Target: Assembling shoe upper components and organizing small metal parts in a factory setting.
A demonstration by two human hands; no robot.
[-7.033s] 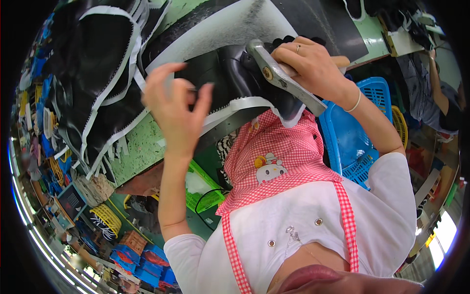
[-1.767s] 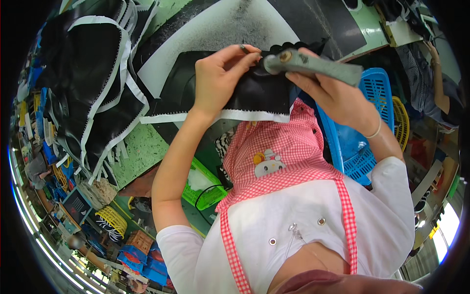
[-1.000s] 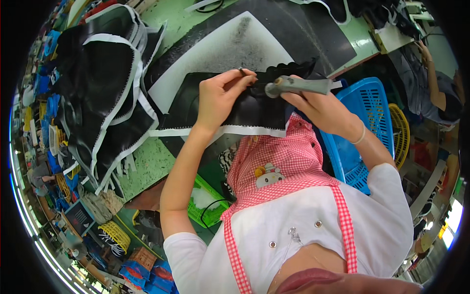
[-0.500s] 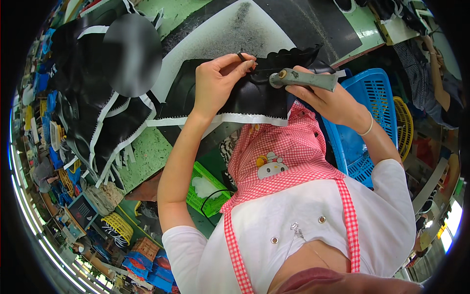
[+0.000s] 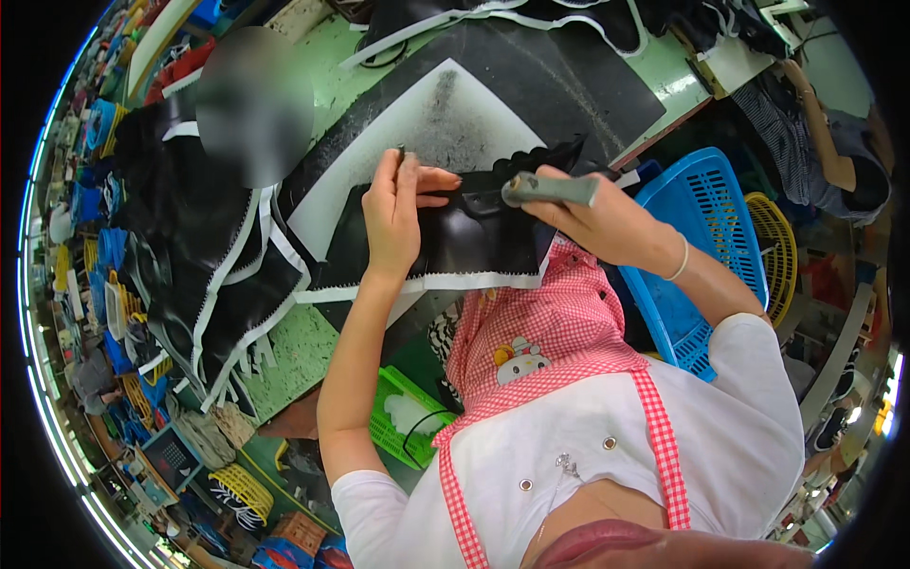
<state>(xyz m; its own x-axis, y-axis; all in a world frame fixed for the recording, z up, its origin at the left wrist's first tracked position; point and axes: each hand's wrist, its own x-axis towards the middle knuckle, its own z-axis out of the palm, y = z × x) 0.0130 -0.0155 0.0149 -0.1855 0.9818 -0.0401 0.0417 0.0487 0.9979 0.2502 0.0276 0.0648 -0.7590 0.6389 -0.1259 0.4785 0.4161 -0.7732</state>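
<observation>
My left hand is over the far edge of a black leather piece with a white strip along its near side. Between its thumb and forefinger shows the tip of a small dark rod, mostly hidden. Its other fingers reach along the leather's edge. My right hand is closed round a hammer, its grey metal head above the right part of the same piece. The hammer's handle is mostly hidden. Beneath the leather lies a white board, smudged with black, on a dark mat.
More black leather pieces with white edges are piled at the left, others at the far side. A blue basket stands at my right and a green basket below the bench. Another person is at the far right.
My left hand has shifted back from the hammer, its fingers now stretching along the leather's edge and the rod pointing away. The hammer has moved slightly left in the picture.
</observation>
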